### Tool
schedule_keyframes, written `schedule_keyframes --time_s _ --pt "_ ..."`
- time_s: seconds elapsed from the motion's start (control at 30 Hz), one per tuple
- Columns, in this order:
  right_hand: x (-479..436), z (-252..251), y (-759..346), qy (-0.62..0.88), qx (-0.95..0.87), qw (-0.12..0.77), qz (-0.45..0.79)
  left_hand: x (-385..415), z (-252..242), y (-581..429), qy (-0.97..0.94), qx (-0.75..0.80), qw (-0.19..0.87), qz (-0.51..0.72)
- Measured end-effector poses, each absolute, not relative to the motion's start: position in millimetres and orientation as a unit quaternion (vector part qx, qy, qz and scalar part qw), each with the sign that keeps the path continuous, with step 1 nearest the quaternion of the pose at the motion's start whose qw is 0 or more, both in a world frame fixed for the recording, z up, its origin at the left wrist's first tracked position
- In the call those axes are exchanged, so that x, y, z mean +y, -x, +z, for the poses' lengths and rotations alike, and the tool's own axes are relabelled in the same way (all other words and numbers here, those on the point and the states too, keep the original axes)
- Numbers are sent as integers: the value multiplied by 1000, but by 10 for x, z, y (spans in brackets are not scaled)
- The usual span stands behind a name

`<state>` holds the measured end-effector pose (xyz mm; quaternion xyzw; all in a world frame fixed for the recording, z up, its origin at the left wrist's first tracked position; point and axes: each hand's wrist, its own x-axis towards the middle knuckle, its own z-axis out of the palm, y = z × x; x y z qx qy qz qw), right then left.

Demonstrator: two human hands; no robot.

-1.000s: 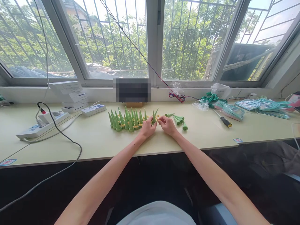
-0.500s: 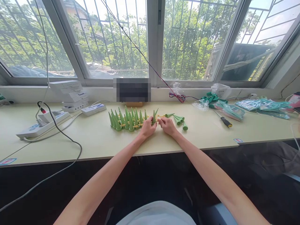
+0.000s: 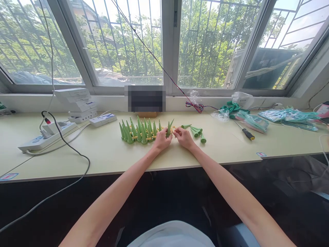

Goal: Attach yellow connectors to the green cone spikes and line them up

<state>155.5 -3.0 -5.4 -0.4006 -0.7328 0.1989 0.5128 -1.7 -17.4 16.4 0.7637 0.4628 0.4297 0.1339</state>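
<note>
Left hand (image 3: 161, 140) has its grip closed about a tapered, plastic-looking green cone (image 3: 169, 130), long axis near upright, over the pale-yellow worktop (image 3: 102, 151); cone lies at this nearer hand, just left of the right hand (image 3: 184, 138), whose grip is pinched together, contents indeterminable.

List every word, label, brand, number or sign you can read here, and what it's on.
No text is legible; only these marks show:
Power strip: blue print, too blurred.
Stacked white boxes: blue marks, too small.
Single white box: blue print, too blurred.
Left sticker on the table: red and blue, unreadable.
Right sticker, same table: too small.
Dark panel: pixelated, nothing readable.
</note>
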Motion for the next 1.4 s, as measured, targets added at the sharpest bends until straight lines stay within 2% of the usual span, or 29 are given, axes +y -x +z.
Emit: schedule_keyframes --time_s 0.43,0.73,1.4 --pt "-90 14 -1556 425 -746 485 163 -158 168 30 -761 448 164 439" --pt "-115 31 -1542 423 -735 499 176 -163 158 13 -756 443 208 434" --pt "-89 8 -1538 413 -723 514 206 -159 155 19 -761 436 205 434"
